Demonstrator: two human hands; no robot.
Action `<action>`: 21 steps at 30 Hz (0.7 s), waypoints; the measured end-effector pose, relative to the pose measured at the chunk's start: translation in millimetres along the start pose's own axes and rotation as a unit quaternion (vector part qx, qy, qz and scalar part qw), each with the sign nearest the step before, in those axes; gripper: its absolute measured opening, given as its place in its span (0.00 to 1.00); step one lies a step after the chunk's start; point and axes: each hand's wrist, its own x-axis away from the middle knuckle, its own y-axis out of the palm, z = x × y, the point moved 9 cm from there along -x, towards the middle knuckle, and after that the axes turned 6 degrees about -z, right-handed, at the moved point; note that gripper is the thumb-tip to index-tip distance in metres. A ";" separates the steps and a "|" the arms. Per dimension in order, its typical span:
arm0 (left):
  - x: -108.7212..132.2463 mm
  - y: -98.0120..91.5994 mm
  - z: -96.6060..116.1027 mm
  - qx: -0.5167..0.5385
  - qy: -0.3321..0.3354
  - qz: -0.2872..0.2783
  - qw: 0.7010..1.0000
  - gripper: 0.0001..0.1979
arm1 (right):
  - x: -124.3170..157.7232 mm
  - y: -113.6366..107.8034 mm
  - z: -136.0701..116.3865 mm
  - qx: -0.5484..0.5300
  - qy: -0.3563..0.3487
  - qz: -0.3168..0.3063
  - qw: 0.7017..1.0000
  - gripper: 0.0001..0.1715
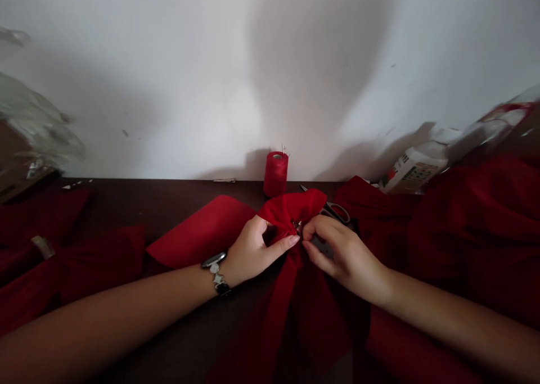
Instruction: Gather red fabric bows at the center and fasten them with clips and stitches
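A red fabric bow with long tails hangs gathered at its middle between my hands. My left hand pinches the bow at the gathered centre, thumb in front. Close against the right side of that centre is my right hand, its thumb and fingers drawn together at a small shiny metal piece, perhaps a pin or clip. What exactly sits between the right fingertips is too small to tell. Behind the bow stands a spool of red thread with pins at its top.
Scissors lie behind my right hand. A white labelled bottle leans at the right by the wall. Red fabric is heaped on the right; another red bow lies left. A flat red piece is nearer the middle.
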 end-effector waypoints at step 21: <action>-1.3 -0.2 -28.7 0.148 -0.121 -0.026 0.981 0.18 | -5.4 7.8 22.8 -0.326 0.054 -0.089 0.940 0.07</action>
